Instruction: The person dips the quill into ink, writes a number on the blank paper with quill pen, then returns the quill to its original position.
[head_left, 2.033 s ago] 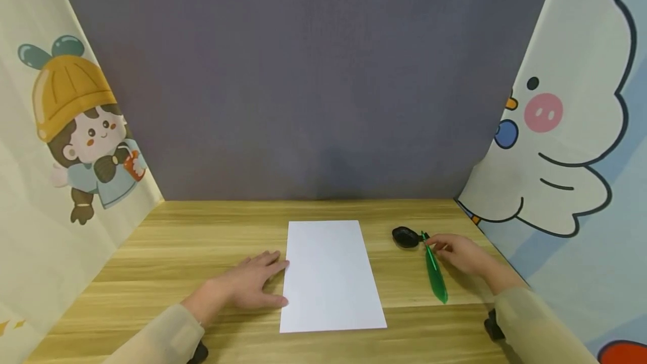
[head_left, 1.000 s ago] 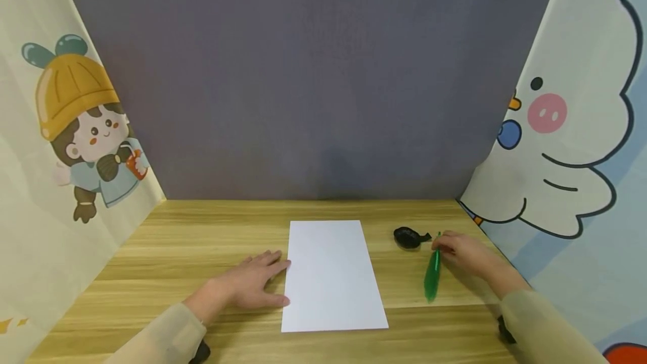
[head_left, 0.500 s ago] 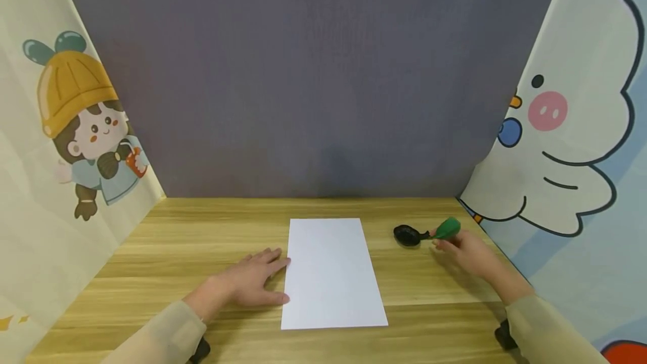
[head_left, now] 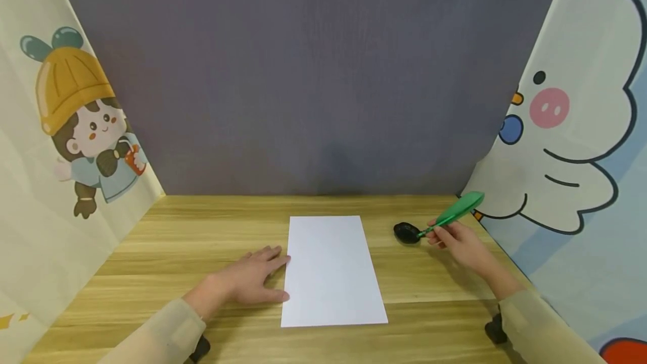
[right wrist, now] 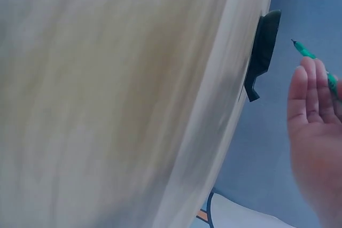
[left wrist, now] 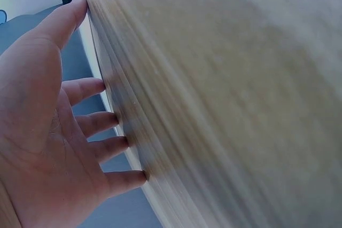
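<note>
My right hand (head_left: 461,246) pinches a green feather pen (head_left: 461,209) between thumb and fingers. The pen slants, its broad feather end up to the right and its thin end down to the left, by a small black dish (head_left: 406,233) with a short handle. In the right wrist view, the dark pen tip (right wrist: 295,42) points out past the fingers, apart from the dish (right wrist: 264,44). My left hand (head_left: 255,277) lies with fingers spread, fingertips on the table, thumb and index finger at the left edge of a blank white sheet of paper (head_left: 331,271).
The wood-grain table (head_left: 202,229) ends at a dark grey backdrop (head_left: 313,83). Fabric walls with a cartoon child (head_left: 96,111) and a white cartoon bird (head_left: 571,89) stand on the left and right.
The right hand has turned the pen over: the feather end hung down toward me and now points up to the right, the thin end beside the dish. The left hand stays in place.
</note>
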Action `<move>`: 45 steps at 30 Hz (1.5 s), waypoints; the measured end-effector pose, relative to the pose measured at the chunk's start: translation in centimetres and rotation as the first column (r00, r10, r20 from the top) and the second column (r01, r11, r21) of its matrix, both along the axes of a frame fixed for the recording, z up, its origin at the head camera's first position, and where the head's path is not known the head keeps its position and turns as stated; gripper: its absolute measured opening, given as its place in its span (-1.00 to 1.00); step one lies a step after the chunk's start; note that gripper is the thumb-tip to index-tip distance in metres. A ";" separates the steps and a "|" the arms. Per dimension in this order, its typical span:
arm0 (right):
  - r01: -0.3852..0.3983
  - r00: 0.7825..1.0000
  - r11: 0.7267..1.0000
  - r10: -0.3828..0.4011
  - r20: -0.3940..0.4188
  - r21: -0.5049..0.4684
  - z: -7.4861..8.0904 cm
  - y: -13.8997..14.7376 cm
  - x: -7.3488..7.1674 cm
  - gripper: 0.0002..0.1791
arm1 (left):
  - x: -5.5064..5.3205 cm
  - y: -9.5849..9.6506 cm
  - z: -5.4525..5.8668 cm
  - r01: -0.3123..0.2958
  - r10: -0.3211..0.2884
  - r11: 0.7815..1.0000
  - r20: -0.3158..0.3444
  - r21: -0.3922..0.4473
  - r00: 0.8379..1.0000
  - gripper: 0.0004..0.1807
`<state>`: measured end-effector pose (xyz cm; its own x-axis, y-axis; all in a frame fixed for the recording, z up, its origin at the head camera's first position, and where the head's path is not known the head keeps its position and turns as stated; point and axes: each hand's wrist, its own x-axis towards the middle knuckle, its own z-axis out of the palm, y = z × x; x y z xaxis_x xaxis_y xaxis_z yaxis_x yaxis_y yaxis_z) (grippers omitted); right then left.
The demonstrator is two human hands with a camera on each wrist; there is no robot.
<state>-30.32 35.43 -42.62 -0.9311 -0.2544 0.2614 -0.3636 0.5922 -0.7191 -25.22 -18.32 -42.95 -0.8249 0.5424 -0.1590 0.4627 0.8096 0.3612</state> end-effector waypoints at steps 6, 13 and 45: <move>0.035 0.999 0.999 -0.035 0.041 0.002 0.0 -0.5 -0.6 -0.54 | 0.1 0.0 0.1 -0.005 0.005 1.000 0.004 0.001 1.000 0.06; 0.072 0.996 0.997 -0.073 0.059 0.018 -0.3 -1.0 -1.4 -0.57 | 0.1 0.1 0.2 -0.007 0.007 1.000 0.012 -0.001 1.000 0.05; 0.075 0.988 0.997 -0.079 0.135 0.031 -0.8 -1.9 -3.0 -0.61 | 0.1 0.2 -0.1 -0.016 0.016 1.000 -0.003 -0.011 1.000 0.06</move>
<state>-33.36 33.58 -43.46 -0.9747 -0.1856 0.1247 -0.2157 0.6338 -0.7428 -25.13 -18.12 -43.01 -0.8340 0.5274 -0.1625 0.4505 0.8207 0.3514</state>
